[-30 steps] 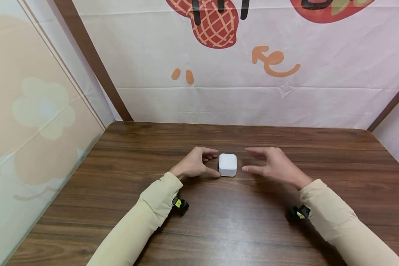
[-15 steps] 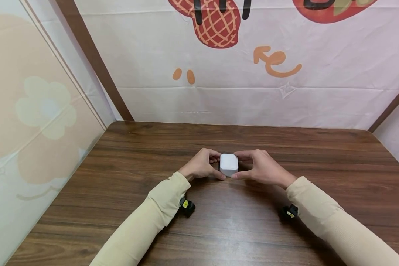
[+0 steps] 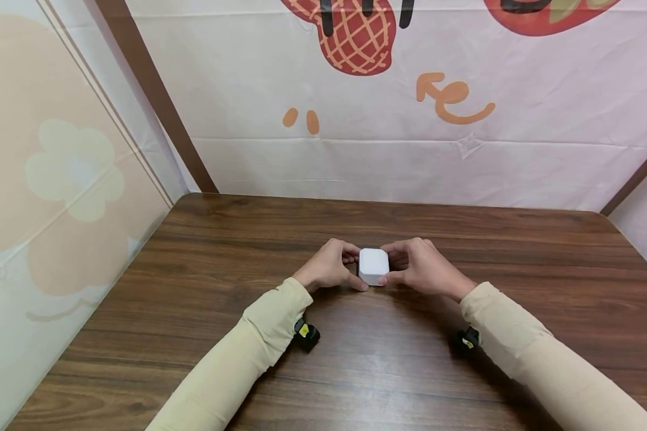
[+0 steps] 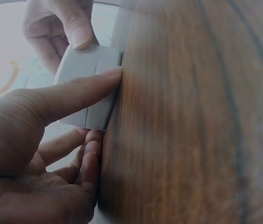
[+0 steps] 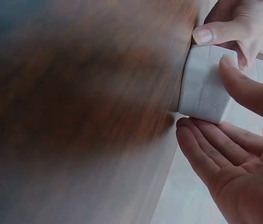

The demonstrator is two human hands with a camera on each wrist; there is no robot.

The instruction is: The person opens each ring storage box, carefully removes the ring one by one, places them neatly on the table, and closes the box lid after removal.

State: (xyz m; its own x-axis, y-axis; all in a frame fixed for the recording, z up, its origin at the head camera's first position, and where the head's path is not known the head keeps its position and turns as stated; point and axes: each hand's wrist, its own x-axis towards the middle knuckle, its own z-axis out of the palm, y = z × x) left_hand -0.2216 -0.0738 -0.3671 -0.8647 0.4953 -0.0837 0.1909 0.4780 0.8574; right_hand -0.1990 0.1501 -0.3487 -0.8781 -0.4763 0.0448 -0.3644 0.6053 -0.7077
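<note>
A small white box (image 3: 374,263) with rounded corners sits on the brown wooden table (image 3: 388,371). In both wrist views a thin seam runs around the box, parting a lid from a base. My left hand (image 3: 329,264) holds it from the left, its thumb along the front near the base (image 4: 92,93) and its fingers at the side. From the right, my right hand (image 3: 426,267) grips it, with the thumb higher up on the lid part (image 5: 218,81) and the other fingers at the side and back. The lid is closed onto the base.
A pale printed cloth (image 3: 237,155) hangs behind the table's far edge, and another printed cloth (image 3: 11,227) hangs at the left. Black wrist cameras (image 3: 306,335) sit under both light yellow sleeves (image 3: 237,365).
My right hand has moved left from beside the box and now grips it. The left hand has come in closer around it. The box stays on the table.
</note>
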